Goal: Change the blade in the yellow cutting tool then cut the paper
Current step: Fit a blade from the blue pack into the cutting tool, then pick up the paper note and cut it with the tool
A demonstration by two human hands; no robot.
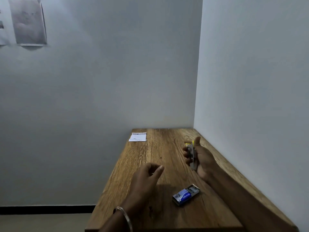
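My right hand (203, 158) holds the yellow cutting tool (191, 154) upright above the right side of the wooden table (167, 148); its grey metal body and a yellow tip show between my fingers. My left hand (147, 180) hovers over the table's middle with the fingers loosely curled, thumb and forefinger close together; whether they pinch something small is unclear. A blue blade box (186, 194), slid half open, lies on the table near the front right. A white paper (138, 137) lies at the far left corner.
The table stands in a room corner, with walls directly behind and to its right. Its left edge drops to the floor. A bangle sits on my left wrist (124, 215). Pictures hang on the wall at upper left (28, 22).
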